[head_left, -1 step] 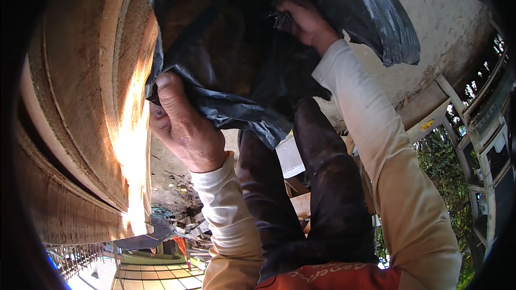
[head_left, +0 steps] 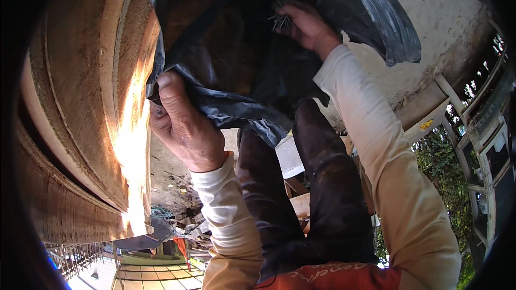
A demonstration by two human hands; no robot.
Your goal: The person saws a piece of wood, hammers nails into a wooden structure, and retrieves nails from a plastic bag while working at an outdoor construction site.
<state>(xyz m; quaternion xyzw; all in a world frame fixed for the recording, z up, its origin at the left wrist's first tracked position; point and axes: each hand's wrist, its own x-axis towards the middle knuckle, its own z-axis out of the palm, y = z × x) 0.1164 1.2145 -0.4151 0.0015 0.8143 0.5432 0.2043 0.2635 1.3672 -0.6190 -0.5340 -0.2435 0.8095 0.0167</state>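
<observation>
A large black plastic bag (head_left: 231, 94) hangs open in front of me, its rim folded and crinkled. My left hand (head_left: 185, 123) is closed on the bag's left edge, the thumb pressed on top of the plastic. Inside the bag's mouth, my right hand (head_left: 307, 26) grips a bunch of thin metal nails (head_left: 279, 20), whose ends stick out past the fingers in several directions. The deep part of the bag is dark, so its contents cannot be made out.
Stacked wooden boards (head_left: 80, 113) rise close on my left, one edge brightly sunlit. My legs (head_left: 330, 172) are below the bag, with a pale flat piece (head_left: 290, 157) between them. Wooden framing (head_left: 473, 145) stands at right. Scraps (head_left: 188, 223) litter the ground at lower left.
My right hand has shifted very slightly, and more of the nails shows beyond its fingers. The left hand stays in place on the bag.
</observation>
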